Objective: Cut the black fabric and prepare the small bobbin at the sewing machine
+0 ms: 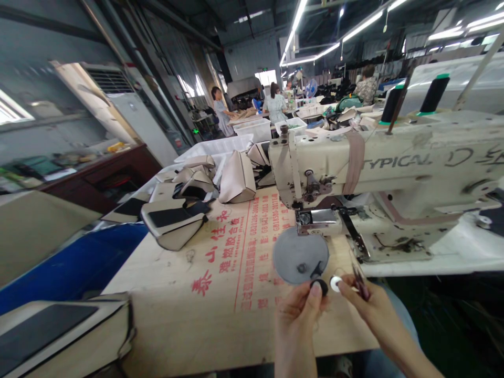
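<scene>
Left hand: It comes up from the bottom, over the near right part of the surface. Its fingers pinch a small black disc.
Black disc: It is held up by the near rim of a round grey plate.
Right hand: It is over the near right corner of the surface. Its fingers pinch a shiny silver disc. A dark pointed tool is in this hand too; I cannot tell what kind.
Silver disc: It is just beside the black one, with a little gap between them.
Round grey plate: It lies flat near the right edge, with small dark bits on it.
Sewing machine: It stands along the right edge, big and cream, with TYPICAL written on it and two black spools on top.
Bags: One cream and black bag sits at the near left corner. More cream bags sit at the far left corner.
</scene>
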{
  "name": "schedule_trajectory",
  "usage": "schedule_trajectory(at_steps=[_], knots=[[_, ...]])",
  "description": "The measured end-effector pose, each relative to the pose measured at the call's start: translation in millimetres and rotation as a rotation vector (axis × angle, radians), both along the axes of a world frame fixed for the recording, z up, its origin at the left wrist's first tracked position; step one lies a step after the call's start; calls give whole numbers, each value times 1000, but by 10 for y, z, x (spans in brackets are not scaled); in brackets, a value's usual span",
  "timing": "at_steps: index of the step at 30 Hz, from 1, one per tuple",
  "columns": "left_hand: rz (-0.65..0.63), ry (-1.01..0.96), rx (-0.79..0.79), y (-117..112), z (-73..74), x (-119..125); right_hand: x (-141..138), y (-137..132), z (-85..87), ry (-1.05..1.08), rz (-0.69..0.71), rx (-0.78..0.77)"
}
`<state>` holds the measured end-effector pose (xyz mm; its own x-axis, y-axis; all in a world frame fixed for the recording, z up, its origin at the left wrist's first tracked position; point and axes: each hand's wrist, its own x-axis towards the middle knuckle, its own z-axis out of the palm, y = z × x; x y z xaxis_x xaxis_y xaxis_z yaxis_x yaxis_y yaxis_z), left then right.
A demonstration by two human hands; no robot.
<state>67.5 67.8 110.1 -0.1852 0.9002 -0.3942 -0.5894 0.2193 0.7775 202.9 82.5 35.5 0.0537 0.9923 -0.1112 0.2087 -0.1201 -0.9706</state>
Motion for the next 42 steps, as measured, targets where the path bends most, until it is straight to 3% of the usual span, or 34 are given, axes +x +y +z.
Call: schedule_trajectory(at_steps=[3,6,11,15,18,23,26,29,36,38,40,42], knots=[[22,32,15,-1,-21,-5,58,135,-395,-292,119,-28],[29,84,47,-10,-28,-23,82,232,-653,-401,85,-32],[23,163,71,-31,1,-62,95,302,-810,-490,33,-8],[14,219,81,-40,-20,-78,113,282,-822,-468,-9,28],[6,271,86,-30,-72,-84,108,190,-641,-436,-44,64],[-58,328,90,11,-167,-47,7,-32,28,-223,36,226],[-76,367,126,18,-226,-21,-74,-94,339,-129,116,225],[-89,432,146,5,-263,-18,-120,-109,460,-64,121,195],[-213,391,167,-23,-245,-130,-129,-137,545,68,39,175],[-320,628,186,-47,-296,-265,-126,-151,598,74,3,169],[-387,1085,184,-88,-367,-441,-131,-171,659,77,-30,163],[-364,1467,183,-144,-402,-592,-142,-194,712,84,-66,155]])
